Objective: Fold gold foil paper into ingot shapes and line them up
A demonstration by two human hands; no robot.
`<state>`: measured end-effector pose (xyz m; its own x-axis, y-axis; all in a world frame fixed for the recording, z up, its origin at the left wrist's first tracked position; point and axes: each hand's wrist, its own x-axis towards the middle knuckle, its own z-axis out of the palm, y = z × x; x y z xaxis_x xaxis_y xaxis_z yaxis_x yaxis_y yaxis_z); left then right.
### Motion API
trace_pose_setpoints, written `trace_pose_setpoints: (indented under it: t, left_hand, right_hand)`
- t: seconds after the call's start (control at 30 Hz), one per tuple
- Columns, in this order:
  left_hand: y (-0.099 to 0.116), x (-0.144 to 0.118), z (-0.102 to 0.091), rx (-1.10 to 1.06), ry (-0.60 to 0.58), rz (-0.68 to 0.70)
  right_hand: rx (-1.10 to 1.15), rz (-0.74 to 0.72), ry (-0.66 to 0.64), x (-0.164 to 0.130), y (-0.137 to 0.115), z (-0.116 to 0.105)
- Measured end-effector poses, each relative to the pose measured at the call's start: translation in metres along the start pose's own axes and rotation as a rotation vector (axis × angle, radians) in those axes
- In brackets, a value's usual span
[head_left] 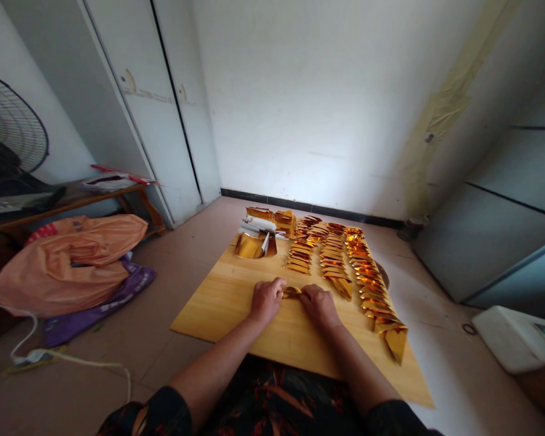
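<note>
Down on the floor, two hands press on one small gold foil piece [292, 292] at the middle of a wooden board [218, 303].

The left hand [266, 300] and the right hand [318, 304] lie knuckles up, side by side, each closed over one end of the foil piece, so only its middle shows between them. Beyond them, rows of folded gold pieces [336, 257] overlap one another, and the rightmost row runs down to the board's near right edge. At the far left corner sits a stack of gold sheets [251, 245] with a white roll [258, 224] just behind it. Off to the left, an orange plastic bag [72, 260] lies bulging on a purple bag [118, 290]; what it contains I cannot tell.
</note>
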<state>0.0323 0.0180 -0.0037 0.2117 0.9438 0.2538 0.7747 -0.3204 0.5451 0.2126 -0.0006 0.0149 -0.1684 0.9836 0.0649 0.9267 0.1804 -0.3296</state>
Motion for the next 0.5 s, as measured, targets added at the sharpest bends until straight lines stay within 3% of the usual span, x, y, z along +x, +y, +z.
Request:
trace_pose_setpoints:
  t: [0.5]
  left_hand:
    - [-0.002, -0.003, 0.003, 0.026, 0.019, -0.031]
  right_hand:
    - [-0.131, 0.139, -0.048, 0.013, -0.011, 0.005]
